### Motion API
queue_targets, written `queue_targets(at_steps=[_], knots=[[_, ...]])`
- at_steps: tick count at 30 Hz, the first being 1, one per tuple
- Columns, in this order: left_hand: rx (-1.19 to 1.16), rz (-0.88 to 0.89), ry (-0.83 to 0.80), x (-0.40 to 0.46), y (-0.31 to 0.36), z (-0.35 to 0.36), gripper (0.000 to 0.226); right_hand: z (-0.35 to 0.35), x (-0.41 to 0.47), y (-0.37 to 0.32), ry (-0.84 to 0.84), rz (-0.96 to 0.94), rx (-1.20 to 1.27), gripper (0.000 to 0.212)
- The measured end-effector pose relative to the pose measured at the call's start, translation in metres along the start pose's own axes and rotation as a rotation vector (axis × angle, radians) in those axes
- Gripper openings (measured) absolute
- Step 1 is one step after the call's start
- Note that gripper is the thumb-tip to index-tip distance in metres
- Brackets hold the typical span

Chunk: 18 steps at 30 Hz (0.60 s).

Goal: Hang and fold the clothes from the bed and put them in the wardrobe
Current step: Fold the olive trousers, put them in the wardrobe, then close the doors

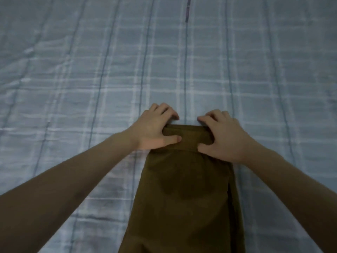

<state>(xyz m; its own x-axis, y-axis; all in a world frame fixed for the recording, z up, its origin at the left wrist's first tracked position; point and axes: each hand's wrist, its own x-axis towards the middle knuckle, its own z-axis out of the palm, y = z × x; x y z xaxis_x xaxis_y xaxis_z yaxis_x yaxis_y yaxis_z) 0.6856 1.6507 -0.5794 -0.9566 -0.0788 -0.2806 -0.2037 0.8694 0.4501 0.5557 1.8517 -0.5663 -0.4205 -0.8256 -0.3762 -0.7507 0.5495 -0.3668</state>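
An olive-brown garment (184,194) lies flat on the bed, folded into a long narrow strip that runs from the bottom of the view up to the middle. Its far end is turned over into a small roll. My left hand (155,128) grips the left side of that roll, thumb on top and fingers curled round behind it. My right hand (222,136) grips the right side in the same way. Both forearms reach in from the lower corners.
The bed is covered by a light blue checked sheet (91,70) with white and dark lines, which fills the whole view. A short dark stripe (187,10) shows at the top centre. No wardrobe or hanger is in view.
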Motion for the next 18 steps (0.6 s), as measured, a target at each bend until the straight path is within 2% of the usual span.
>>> queue_targets(at_steps=[2,5,8,14,18], knots=[[-0.027,0.011,-0.089,0.008,0.002,-0.011,0.060,-0.013,0.010,0.001,-0.079,-0.011,0.017,0.082],[-0.018,0.015,-0.263,0.020,0.008,-0.026,0.064,-0.027,0.019,-0.003,-0.204,-0.040,0.051,0.072],[-0.015,-0.057,-0.383,0.027,0.015,-0.030,0.060,-0.027,0.024,-0.006,-0.272,-0.009,0.080,0.066],[0.095,-0.175,-0.548,0.040,0.032,-0.030,0.063,-0.019,0.028,-0.015,-0.315,0.080,0.075,0.066],[0.067,-0.111,-0.557,0.029,0.039,-0.040,0.043,-0.034,0.013,-0.018,-0.317,0.013,0.053,0.043]])
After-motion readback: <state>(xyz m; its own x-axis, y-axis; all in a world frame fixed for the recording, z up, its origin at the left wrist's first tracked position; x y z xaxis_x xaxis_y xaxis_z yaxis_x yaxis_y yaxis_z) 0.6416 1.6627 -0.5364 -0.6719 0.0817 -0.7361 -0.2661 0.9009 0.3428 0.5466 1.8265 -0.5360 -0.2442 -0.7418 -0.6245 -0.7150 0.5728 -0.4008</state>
